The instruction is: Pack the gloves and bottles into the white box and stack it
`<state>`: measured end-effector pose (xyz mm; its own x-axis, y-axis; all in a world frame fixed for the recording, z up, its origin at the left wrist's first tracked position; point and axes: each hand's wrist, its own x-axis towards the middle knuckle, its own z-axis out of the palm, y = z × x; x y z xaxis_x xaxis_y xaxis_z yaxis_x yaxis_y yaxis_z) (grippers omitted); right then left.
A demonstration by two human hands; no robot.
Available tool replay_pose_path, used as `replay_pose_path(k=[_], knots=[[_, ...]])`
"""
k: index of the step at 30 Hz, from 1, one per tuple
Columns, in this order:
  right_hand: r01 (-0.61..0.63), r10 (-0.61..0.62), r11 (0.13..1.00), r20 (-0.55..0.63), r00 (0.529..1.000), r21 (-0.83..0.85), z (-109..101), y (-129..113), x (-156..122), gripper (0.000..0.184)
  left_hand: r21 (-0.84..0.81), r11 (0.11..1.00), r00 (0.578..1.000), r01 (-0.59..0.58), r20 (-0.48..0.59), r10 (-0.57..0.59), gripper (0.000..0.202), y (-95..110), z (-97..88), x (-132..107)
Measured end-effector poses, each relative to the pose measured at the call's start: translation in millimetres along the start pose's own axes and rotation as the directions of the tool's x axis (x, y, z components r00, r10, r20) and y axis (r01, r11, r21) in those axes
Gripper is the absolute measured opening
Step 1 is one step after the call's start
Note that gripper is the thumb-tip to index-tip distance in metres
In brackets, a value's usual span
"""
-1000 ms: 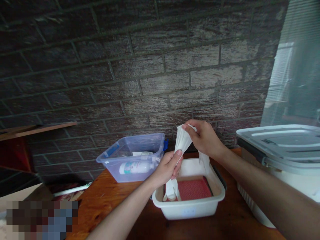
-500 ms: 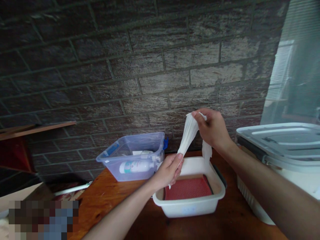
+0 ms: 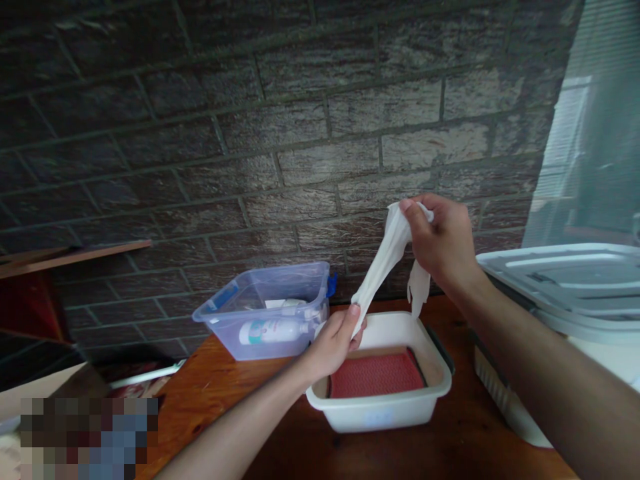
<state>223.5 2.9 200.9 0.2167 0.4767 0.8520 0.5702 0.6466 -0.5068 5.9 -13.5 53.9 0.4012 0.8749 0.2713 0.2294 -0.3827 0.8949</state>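
A white cloth [image 3: 383,267] is stretched in the air between both hands, above a white plastic basin [image 3: 383,407]. My right hand [image 3: 443,243] grips its upper end, with a loose tail hanging below the fist. My left hand [image 3: 333,340] is closed round the lower end, just above the basin's left rim. A red ribbed mat [image 3: 377,373] lies on the basin's bottom.
The basin stands on a wooden table [image 3: 210,400] against a dark brick wall [image 3: 280,133]. A clear storage box [image 3: 267,310] with a bottle [image 3: 273,330] in it sits behind left. A large white lidded container [image 3: 570,293] stands at the right.
My right hand has risen up and to the right, pulling the cloth taut and fully out of the basin. My left hand has slid down toward the cloth's lower end.
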Motion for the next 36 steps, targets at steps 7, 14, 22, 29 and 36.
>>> replay_pose_path(k=[7,14,22,29,36], knots=[[0.06,-0.061,0.998,-0.1,0.993,-0.015,-9,-2,10,0.028,0.007,0.998,0.998,0.057,-0.002,-0.057,0.067,-7,-8.5,-2],[0.094,-0.095,0.995,-0.05,0.994,-0.029,-9,-9,9,0.031,-0.125,0.988,0.987,0.093,-0.123,-0.108,0.072,5,-39.4,20],[0.154,-0.255,0.962,0.538,0.804,0.225,11,-15,-9,0.034,-0.374,0.911,0.985,-0.175,-0.058,0.165,0.056,67,-28.6,40],[-0.154,-0.063,0.942,0.61,0.79,0.297,25,-5,-28,0.027,-0.459,0.888,1.0,-0.021,0.011,0.029,0.031,74,-12.6,34],[-0.461,0.121,0.771,0.61,0.783,0.44,18,-11,-35,0.021,-0.535,0.84,0.984,-0.088,-0.18,-0.011,0.036,76,-27.6,29]])
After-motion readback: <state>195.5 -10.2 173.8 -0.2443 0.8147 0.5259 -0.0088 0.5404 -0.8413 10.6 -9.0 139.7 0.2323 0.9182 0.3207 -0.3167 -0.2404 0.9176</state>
